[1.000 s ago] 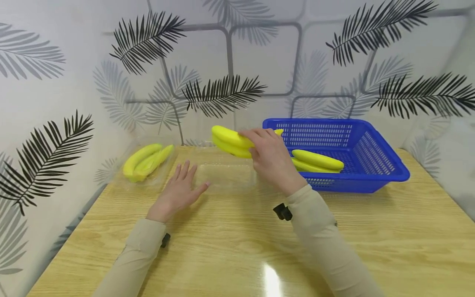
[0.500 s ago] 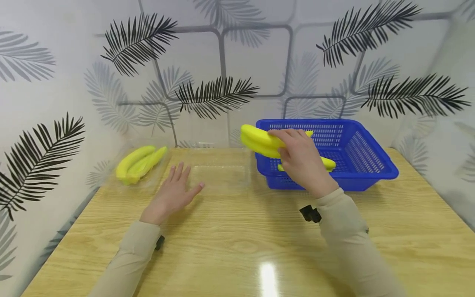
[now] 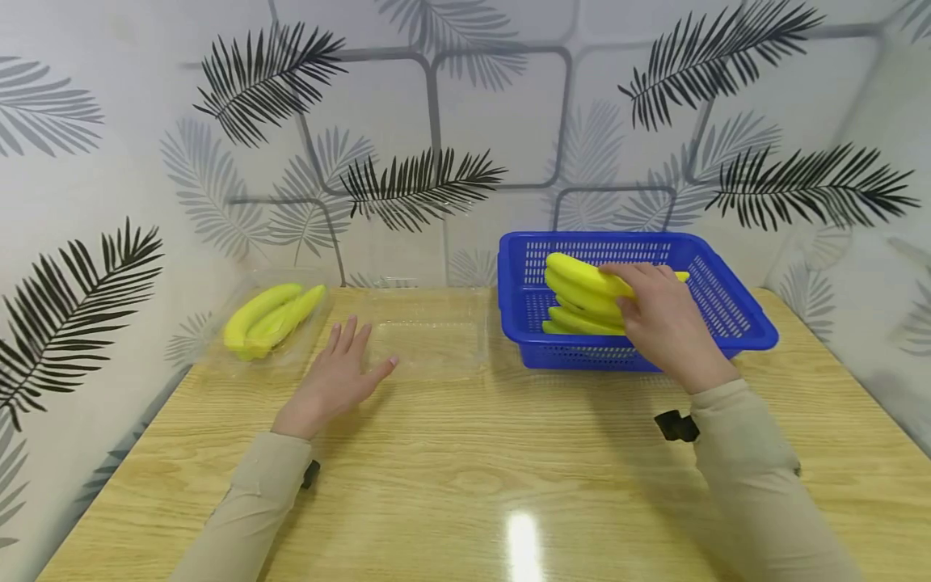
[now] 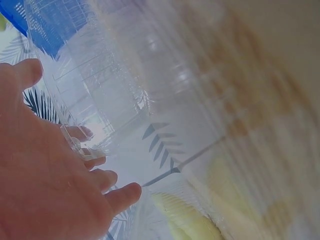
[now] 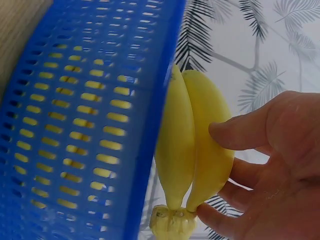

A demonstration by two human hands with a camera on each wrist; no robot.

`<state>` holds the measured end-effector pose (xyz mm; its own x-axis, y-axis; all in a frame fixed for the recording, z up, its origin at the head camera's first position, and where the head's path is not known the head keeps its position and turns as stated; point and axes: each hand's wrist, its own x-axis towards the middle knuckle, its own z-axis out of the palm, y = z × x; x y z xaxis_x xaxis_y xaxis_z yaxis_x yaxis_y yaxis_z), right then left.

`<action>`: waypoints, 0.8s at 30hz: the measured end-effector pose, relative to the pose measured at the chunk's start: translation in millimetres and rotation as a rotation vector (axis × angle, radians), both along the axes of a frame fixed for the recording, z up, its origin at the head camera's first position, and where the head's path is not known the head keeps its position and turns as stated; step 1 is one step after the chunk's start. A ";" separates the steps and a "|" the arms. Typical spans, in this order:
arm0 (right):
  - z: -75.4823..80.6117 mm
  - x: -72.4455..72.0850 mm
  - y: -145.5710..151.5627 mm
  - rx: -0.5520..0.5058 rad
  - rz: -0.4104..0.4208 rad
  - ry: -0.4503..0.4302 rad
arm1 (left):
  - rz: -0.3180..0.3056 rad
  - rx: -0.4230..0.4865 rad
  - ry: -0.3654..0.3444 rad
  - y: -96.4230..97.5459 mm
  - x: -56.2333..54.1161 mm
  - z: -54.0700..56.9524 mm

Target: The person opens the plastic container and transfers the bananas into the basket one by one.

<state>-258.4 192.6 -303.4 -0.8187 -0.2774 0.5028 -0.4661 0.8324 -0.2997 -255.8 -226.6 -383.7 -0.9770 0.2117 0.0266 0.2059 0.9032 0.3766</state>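
Note:
My right hand (image 3: 665,323) grips a yellow bunch of bananas (image 3: 578,279) at the blue basket (image 3: 727,349). In the right wrist view, thumb and fingers pinch the bunch of bananas (image 5: 212,107) near the basket rim, its stem end at the bottom of the frame. Other bananas (image 3: 575,325) lie under it inside the basket. With fingers spread, my left hand (image 3: 330,384) rests by the left edge of a clear plastic box (image 3: 436,368). The left wrist view has its fingertips (image 4: 127,195) right at the transparent plastic wall.
Left of the left hand, a second clear plastic box holds a bunch of bananas (image 3: 269,319). All of it stands on a wooden table (image 3: 436,485), against a wall (image 3: 502,113) with a leaf pattern. The basket stands at the back right.
My right hand has carried the bunch of bananas rightward from over the clear box and lowered it into the basket, above the other bananas. My left hand has stayed by the box.

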 end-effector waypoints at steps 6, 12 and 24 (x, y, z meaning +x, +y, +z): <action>-7.9 -6.4 4.1 -0.009 0.020 -0.065 | -0.003 0.014 -0.012 -0.2 1.2 1.1; -11.5 -9.0 5.8 0.009 0.064 -0.143 | -0.009 0.023 -0.013 0.6 1.5 2.6; -14.1 -12.0 10.6 0.033 0.085 -0.265 | -0.005 0.040 -0.018 0.3 1.4 1.4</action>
